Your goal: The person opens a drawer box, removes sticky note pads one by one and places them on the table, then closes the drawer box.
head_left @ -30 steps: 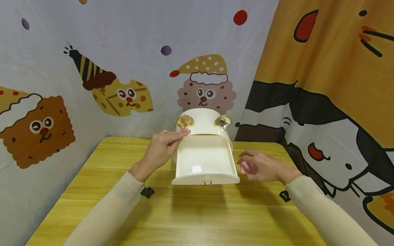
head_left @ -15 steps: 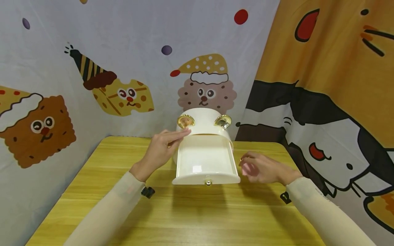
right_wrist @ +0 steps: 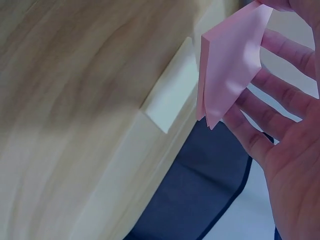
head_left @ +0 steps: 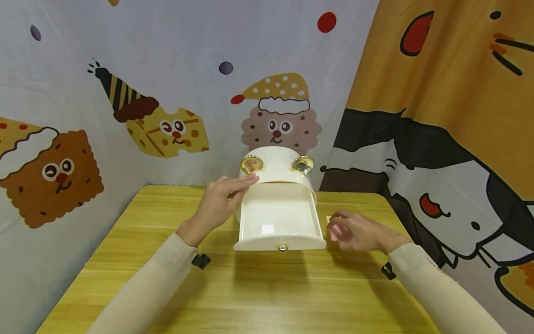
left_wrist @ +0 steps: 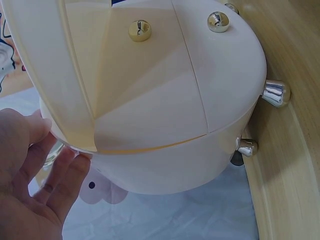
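A glossy white rounded drawer box [head_left: 273, 157] with gold ears stands towards the back of the table, its top drawer [head_left: 277, 211] pulled far out. My left hand [head_left: 217, 204] touches the box's left side just below an ear. In the left wrist view, the thumb and fingers of that hand meet the curved edge beside the drawer. To the right of the drawer, my right hand [head_left: 360, 229] holds a pink sticky note pad [right_wrist: 230, 65] between thumb and fingers. Under it in the right wrist view lies a pale yellow pad [right_wrist: 172, 87] on the table.
The wooden table [head_left: 267, 297] extends in front of the box. A printed cartoon cloth [head_left: 179, 46] hangs close behind the table, and an orange one [head_left: 459, 93] along the right. Lower drawer faces carry gold knobs [left_wrist: 139, 31], and a shiny foot [left_wrist: 276, 93] props the box.
My right hand has drifted slightly right and down with the pink sticky note pad, and a corner of the pale yellow pad shows beside its fingers. The left hand stays in place.
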Tool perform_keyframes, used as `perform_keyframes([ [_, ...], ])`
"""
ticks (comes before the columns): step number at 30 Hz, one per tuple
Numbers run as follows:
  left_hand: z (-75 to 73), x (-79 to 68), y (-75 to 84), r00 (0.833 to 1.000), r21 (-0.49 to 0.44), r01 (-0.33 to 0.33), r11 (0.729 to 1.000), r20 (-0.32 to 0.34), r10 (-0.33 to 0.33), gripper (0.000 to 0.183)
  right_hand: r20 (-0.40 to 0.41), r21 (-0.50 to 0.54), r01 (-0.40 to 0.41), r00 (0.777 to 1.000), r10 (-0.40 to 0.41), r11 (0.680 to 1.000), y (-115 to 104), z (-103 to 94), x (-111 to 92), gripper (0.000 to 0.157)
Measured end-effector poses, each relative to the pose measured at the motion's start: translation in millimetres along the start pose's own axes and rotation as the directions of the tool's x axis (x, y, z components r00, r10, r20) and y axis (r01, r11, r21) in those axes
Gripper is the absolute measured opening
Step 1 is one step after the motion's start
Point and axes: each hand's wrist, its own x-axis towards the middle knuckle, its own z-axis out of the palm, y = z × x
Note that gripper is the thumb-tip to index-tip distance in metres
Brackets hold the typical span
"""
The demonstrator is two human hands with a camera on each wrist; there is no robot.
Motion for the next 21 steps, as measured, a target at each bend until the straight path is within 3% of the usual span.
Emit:
perform_keyframes([
  [11, 1.1, 0.2, 0.0, 1.0, -0.001, 0.0, 1.0, -0.003, 0.0, 0.038, 0.029, 0.052, -0.029, 0.999, 0.028, 0.998, 6, 18.2, 0, 0.048],
  [21, 0.9, 0.2, 0.4, 1.0, 0.001, 0.001, 1.0, 0.0, -0.001, 0.039, 0.043, 0.052, -0.002, 0.999, 0.0, 0.999, 0, 30.7, 6, 0.045],
])
